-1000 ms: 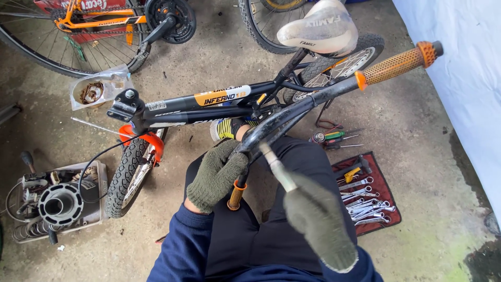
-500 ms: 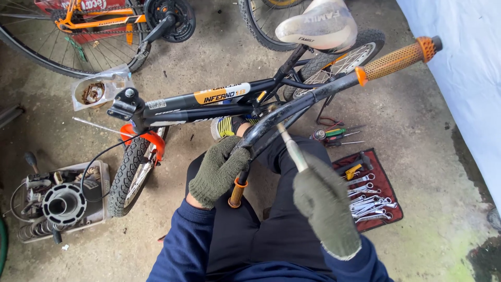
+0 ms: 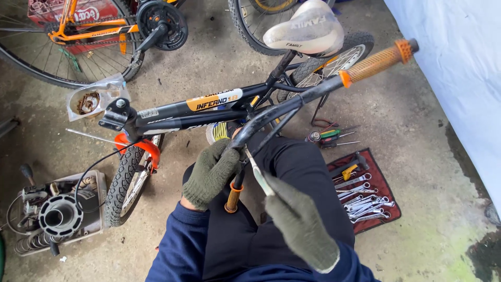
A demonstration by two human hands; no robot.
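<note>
While gripping, gloved hands: left hand [image 3: 210, 173] clamped round black handlebar [image 3: 271, 116], right hand [image 3: 300, 224] pinching metal tool [image 3: 257, 171].

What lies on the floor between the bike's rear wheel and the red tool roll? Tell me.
In the head view, a small cluster of screwdrivers lies on the concrete between the rear wheel and the red tool roll, close above the roll.

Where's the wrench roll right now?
The red wrench roll lies open on the concrete at the person's right, just below the screwdrivers and beside the right knee.
</note>
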